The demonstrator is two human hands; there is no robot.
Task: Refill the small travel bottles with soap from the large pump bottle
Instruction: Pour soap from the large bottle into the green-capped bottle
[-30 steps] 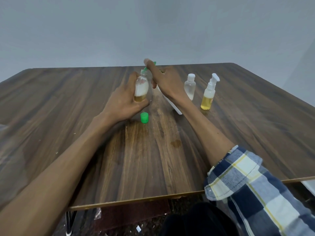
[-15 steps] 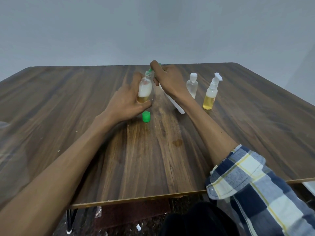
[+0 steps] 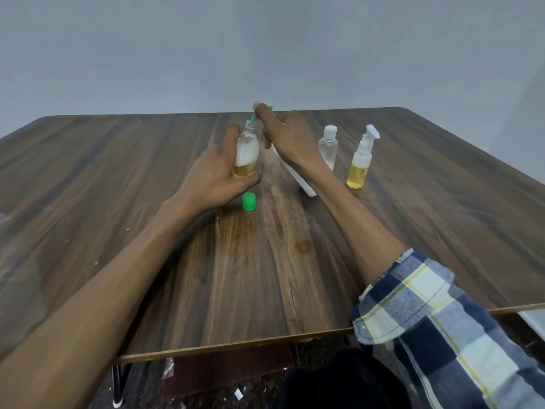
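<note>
**Three small bottles and one large one on a wooden table**

Three travel-size containers share the wooden table (image 3: pixel 413 219) with one bigger white bottle. The table fills most of the head view, its near edge running under a plaid sleeve (image 3: pixel 442 329) on the right arm.

The large pump bottle (image 3: pixel 298 177) comes next in size: it leans, white body slanting down to the right, mostly hidden behind the right wrist. The right hand (image 3: pixel 290 137) sits on top of it, fingers curled around the neck and forefinger stretched along the green pump head, whose spout (image 3: pixel 252 119) points down at the small bottle's mouth.

The left hand (image 3: pixel 215 175) grips that small open bottle (image 3: pixel 247 153) above the table, thumb and fingers wrapped round its lower half. It holds amber liquid at the bottom and white foam above.

To the right stand two more: a spray bottle (image 3: pixel 361 160) with a white pump top, part filled with yellow liquid, and just left of it a clear flip-cap bottle (image 3: pixel 328 146), contents hard to judge.

Smallest, a green cap (image 3: pixel 248 201) rests on the wood just below the left hand.
</note>
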